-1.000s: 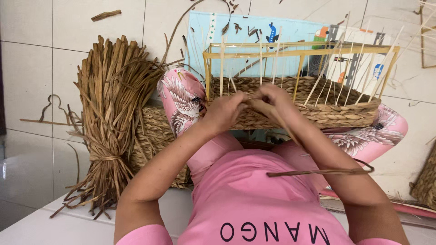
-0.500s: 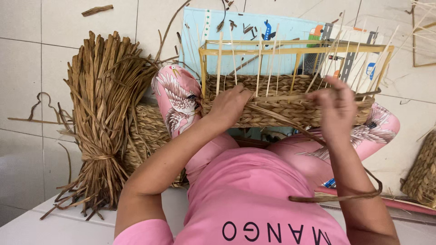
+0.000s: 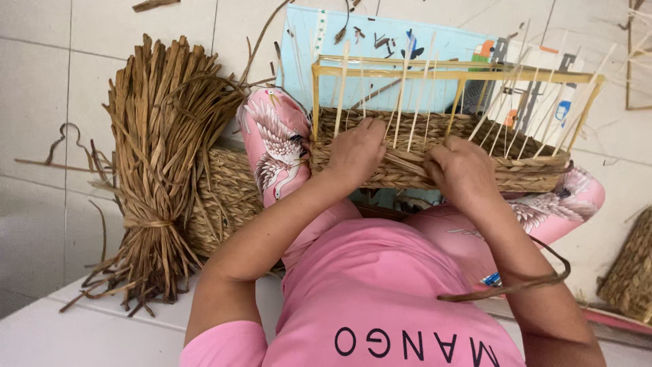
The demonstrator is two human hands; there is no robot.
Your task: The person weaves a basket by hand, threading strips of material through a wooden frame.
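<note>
A half-woven straw basket (image 3: 530,170) rests on my knees, built around a yellow wooden frame (image 3: 448,69) with thin upright sticks. My left hand (image 3: 354,151) presses on the basket's near wall at its left part, fingers curled over the woven rim. My right hand (image 3: 462,171) grips a brown straw strand (image 3: 523,285) at the near wall's middle; the strand's loose end loops back past my right forearm. Both hands sit close together on the weave.
A tied bundle of dry straw (image 3: 159,170) stands at the left on the tiled floor. A finished woven basket (image 3: 227,200) lies beside my left knee. Another woven piece (image 3: 631,272) sits at the right edge. A blue printed sheet (image 3: 380,41) lies behind the frame.
My right hand has come back from the right side of the basket to the middle of the near wall, next to my left hand. The strand's loop trails lower by my forearm.
</note>
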